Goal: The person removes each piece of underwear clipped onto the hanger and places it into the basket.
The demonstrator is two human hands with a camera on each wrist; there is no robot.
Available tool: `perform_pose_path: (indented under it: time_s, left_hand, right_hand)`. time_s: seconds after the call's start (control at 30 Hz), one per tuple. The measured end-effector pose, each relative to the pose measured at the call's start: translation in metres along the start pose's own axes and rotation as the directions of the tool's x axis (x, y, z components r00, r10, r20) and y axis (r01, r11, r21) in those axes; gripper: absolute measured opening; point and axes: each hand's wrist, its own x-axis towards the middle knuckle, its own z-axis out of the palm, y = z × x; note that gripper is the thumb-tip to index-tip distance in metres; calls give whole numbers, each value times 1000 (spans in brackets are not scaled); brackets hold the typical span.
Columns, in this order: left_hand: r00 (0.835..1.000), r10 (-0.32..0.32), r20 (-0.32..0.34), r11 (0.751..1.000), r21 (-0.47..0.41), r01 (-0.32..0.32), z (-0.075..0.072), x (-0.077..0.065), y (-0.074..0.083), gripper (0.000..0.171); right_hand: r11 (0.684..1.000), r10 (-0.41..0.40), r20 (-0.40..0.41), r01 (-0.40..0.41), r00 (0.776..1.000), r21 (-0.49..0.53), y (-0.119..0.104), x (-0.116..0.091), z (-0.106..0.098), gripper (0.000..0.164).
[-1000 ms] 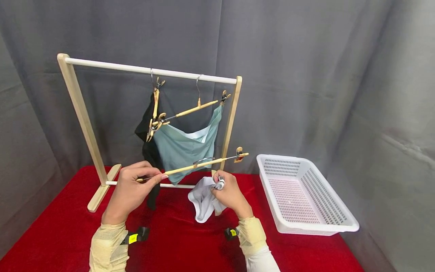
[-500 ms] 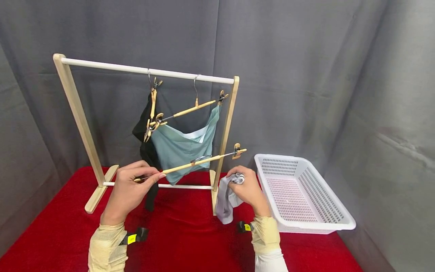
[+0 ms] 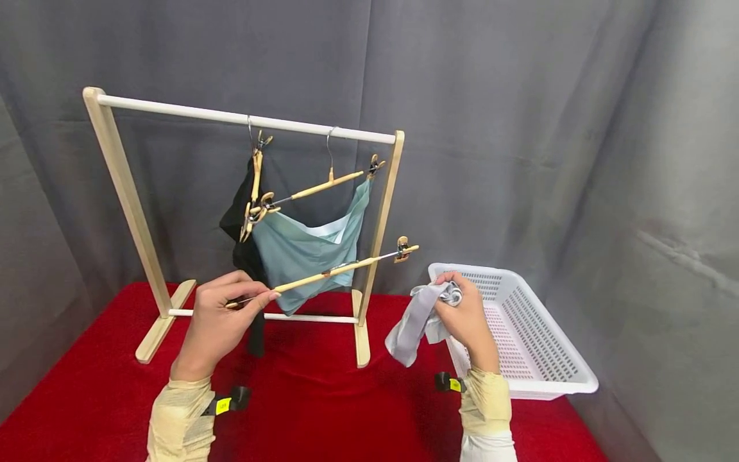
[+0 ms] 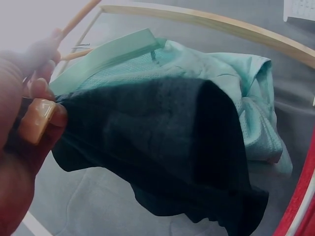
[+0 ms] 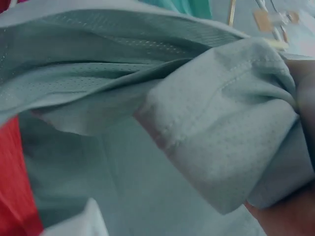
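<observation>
My left hand (image 3: 222,321) pinches a wooden clip hanger (image 3: 312,280) near its left end, between thumb and fingers. The bar slants up to the right, and its far clip (image 3: 402,249) holds nothing. In the left wrist view, a clip (image 4: 37,120) sits against the fingers. My right hand (image 3: 470,321) grips a bunched light-grey piece of clothing, perhaps underpants (image 3: 411,327), by its upper part. The rest of that cloth hangs down to the left, and its folds (image 5: 216,123) fill the right wrist view. Hanger and grey cloth are apart.
Behind the hands stands a wooden rack (image 3: 129,199) with a white top rail (image 3: 196,113). Teal underpants (image 3: 306,253) hang there from a clip hanger, beside a black garment (image 3: 235,215). A white plastic basket (image 3: 568,346) stands right on the red cloth (image 3: 323,410).
My right hand has moved right with the grey cloth, away from the hanger and partly in front of the basket. My left hand still holds the hanger in nearly the same place.
</observation>
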Motion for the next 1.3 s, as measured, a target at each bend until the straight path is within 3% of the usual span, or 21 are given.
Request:
perform_pose_path:
  time_s: [0.37, 0.63, 0.77, 0.87, 1.0, 1.3]
  left_hand:
    - [1000, -20, 12, 1000, 20, 20, -1, -2, -2, 21]
    - [1000, -10, 11, 1000, 25, 9, 0, -3, -4, 21]
    - [1000, -18, 2, 999, 30, 18, -4, -4, -2, 21]
    - [1000, -20, 5, 999, 29, 20, -5, -4, -2, 21]
    - [1000, -14, 10, 1000, 21, 14, -3, -2, 0, 21]
    - [1000, -11, 21, 1000, 20, 11, 0, -1, 3, 21]
  right_hand:
    - [974, -15, -116, -12, 993, -228, 19, 24, -66, 25]
    - [955, -9, -134, -31, 991, -295, 51, 29, -90, 28]
    - [940, 9, -78, -35, 997, -339, 67, 31, -95, 32]
    - [924, 36, 34, -20, 999, -382, 78, 31, -99, 34]
    - [903, 83, 183, 4, 980, -430, 95, 28, -100, 35]
    - [887, 60, 326, 99, 943, -451, 125, 34, -96, 35]
